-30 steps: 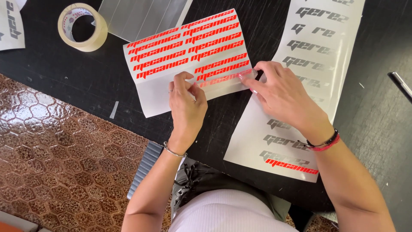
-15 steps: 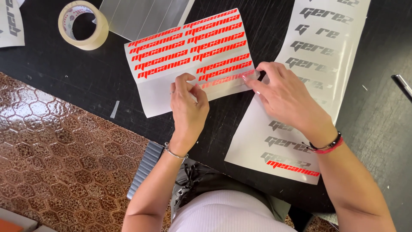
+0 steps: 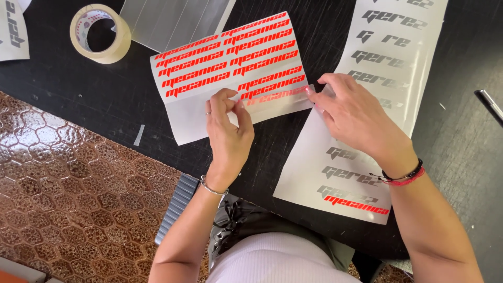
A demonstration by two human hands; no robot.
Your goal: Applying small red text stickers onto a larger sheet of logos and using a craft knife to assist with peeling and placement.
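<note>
A white backing sheet (image 3: 195, 116) with rows of red cut-vinyl lettering lies on the black table (image 3: 78, 89). A clear strip of transfer tape (image 3: 275, 96) lies over the lowest red word. My left hand (image 3: 226, 126) pinches the strip's left end with thumb and fingers. My right hand (image 3: 352, 112) holds the strip's right end at the sheet's edge. Under my right hand lies a long white sheet (image 3: 314, 157) with grey lettering and one red word near its lower end.
A roll of clear tape (image 3: 100, 32) stands at the back left. A ribbed grey sheet (image 3: 173, 20) lies behind the red sheet. A dark pen-like object (image 3: 490, 105) is at the right edge. Brown patterned floor tiles (image 3: 68, 199) show at the left.
Both hands stay on the tape strip over the lowest red word. My left fingers have shifted slightly, curling more at the strip's left end. The sheets have not moved.
</note>
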